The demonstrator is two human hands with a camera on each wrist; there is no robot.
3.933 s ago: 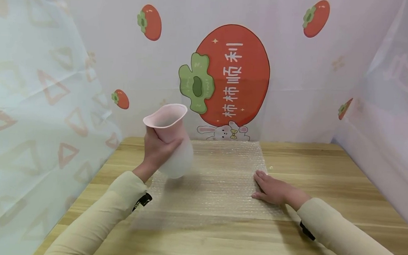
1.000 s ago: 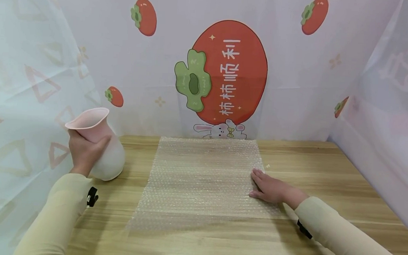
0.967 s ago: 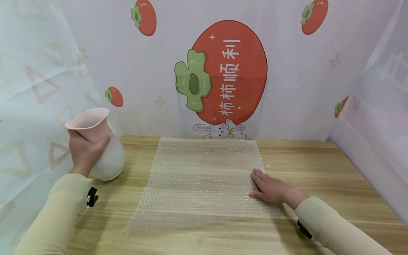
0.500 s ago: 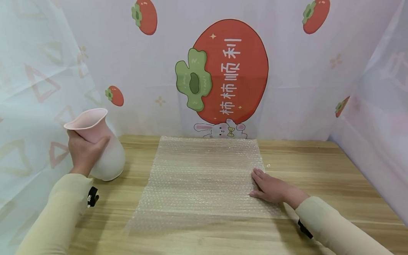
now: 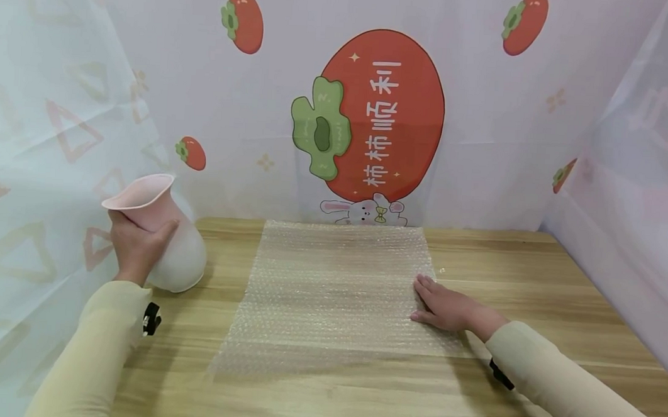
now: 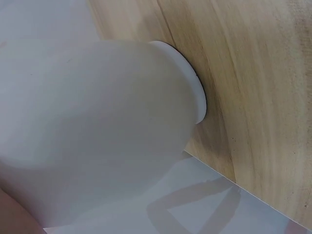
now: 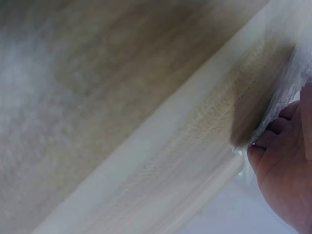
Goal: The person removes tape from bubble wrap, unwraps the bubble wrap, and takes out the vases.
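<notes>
My left hand (image 5: 138, 242) grips a vase (image 5: 182, 260) round its neck at the left of the table. The vase is pink at its wavy mouth and fades to white below. In the left wrist view its pale body (image 6: 112, 126) fills much of the frame, and the base rim (image 6: 187, 73) meets or nearly meets the wood. A sheet of clear bubble wrap (image 5: 330, 290) lies spread over the table's middle. On its right edge my right hand (image 5: 448, 306) rests, fingers extended. The right wrist view shows the right hand (image 7: 285, 165) at the wrap's crinkled edge.
The light wooden table (image 5: 534, 288) is bordered by a back sheet printed with persimmons (image 5: 384, 116) and by pale side sheets. The left sheet (image 5: 36, 155) stands close beside the vase. Bare wood shows right and in front of the wrap.
Nearly four seconds ago the vase was held over the wrap's left part; my left hand has since carried it left, off the wrap. Over the last second both hands stay nearly still.
</notes>
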